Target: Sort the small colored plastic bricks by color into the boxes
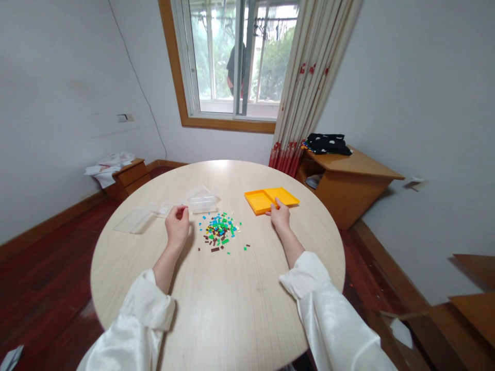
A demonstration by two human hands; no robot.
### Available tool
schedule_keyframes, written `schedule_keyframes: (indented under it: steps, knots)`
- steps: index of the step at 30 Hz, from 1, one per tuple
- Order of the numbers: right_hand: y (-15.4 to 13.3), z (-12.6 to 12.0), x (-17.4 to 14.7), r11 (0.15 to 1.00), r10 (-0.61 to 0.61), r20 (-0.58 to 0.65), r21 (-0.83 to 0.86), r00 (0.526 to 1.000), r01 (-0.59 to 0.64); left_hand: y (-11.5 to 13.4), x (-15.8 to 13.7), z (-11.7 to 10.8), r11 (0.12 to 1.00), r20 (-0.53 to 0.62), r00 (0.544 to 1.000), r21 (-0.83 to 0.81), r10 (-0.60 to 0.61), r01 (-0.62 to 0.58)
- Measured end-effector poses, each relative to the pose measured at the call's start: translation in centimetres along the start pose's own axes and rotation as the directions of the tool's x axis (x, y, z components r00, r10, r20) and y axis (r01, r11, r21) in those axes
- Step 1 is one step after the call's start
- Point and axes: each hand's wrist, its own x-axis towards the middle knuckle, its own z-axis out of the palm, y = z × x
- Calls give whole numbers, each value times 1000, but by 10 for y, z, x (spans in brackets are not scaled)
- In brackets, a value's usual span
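Left of a heap of small building bricks point(220, 229), my left hand point(178, 224) is raised with thumb and fingertips pinched together. What the pinch holds, if anything, is too small to make out. My right hand point(280, 215) grips the front edge of an open yellow plastic box point(256, 202), whose lid lies folded back to the right. Green, blue, brown, yellow and whitish bricks make up the heap, and a few lie loose at its near right side.
Behind the heap stands a clear plastic box point(203, 203). More clear plastic containers point(137, 220) lie at the left of the round table point(228, 309). A wooden cabinet point(359, 167) with folded black cloth point(328, 144) stands beyond the table's right side.
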Motion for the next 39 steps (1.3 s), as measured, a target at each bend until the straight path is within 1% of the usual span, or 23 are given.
schedule_keyframes:
  steps: [2,3,8,10,14,16,21,29,30,32,35,37,39]
  knots:
    - [-6,-5,-1,997,70,10,-43,997,-70,-1,0,0,1000,6,1000,1,-2,2]
    - [-8,-8,-2,994,83,16,-76,996,-82,-1,0,0,1000,7,1000,0,-3,3]
    - [-13,-15,-2,967,65,51,-248,997,-51,-1,0,0,1000,-3,1000,-7,-9,9]
    - [-11,-16,0,957,41,58,-289,997,-23,0,0,0,1000,-8,1000,-9,-10,10]
    - [-4,-16,4,942,-83,50,-323,995,94,0,0,0,1000,-11,1000,-6,-7,7]
    - [-1,-16,5,927,-121,48,-353,991,130,-1,0,0,1000,-9,1000,-3,-6,6]
    - [5,-16,7,889,-159,40,-429,987,160,-2,1,0,1000,-3,1000,9,0,0]
    - [4,-13,3,900,-243,-13,-377,970,220,-1,0,-1,998,-9,1000,64,21,-21]
    - [2,-13,2,899,-266,-17,-365,964,242,0,0,-1,996,1,999,82,42,-41]
    - [-2,-13,-1,888,-325,-2,-346,946,304,3,-2,-1,985,51,991,112,125,-130]
    - [-10,-9,-9,852,-424,68,-308,903,423,3,-6,2,955,180,949,99,258,-279]
    - [-17,-3,-18,828,-480,123,-265,869,495,1,-8,5,945,261,922,82,286,-316]
    - [-23,5,-28,803,-522,188,-219,832,554,-2,-8,8,942,317,905,83,283,-324]
